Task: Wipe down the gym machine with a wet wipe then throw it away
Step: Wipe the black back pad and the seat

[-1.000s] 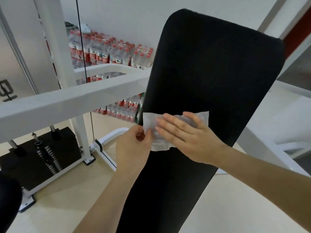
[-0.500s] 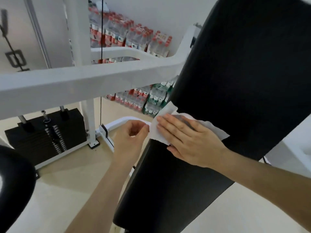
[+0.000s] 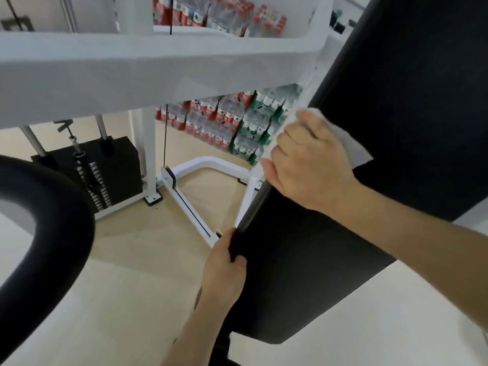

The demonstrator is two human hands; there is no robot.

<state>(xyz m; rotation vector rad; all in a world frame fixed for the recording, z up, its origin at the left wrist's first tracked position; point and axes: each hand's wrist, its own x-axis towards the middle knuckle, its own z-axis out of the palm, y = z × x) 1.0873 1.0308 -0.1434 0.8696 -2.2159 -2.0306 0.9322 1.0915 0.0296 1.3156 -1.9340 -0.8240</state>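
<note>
The wet wipe (image 3: 352, 147) lies on the left edge of the machine's black pad (image 3: 409, 114). It is pinned under my right hand (image 3: 309, 167), whose fingers bend over that edge with the wipe beneath them, and a white corner shows past my knuckles. Lower on the same edge my left hand (image 3: 224, 270) grips the pad, thumb on its front face. Beyond runs the white frame beam (image 3: 132, 70), with the weight stack (image 3: 87, 167) and packs of bottled water (image 3: 224, 120) below it. A black padded roller (image 3: 60, 207) curves at my left.
</note>
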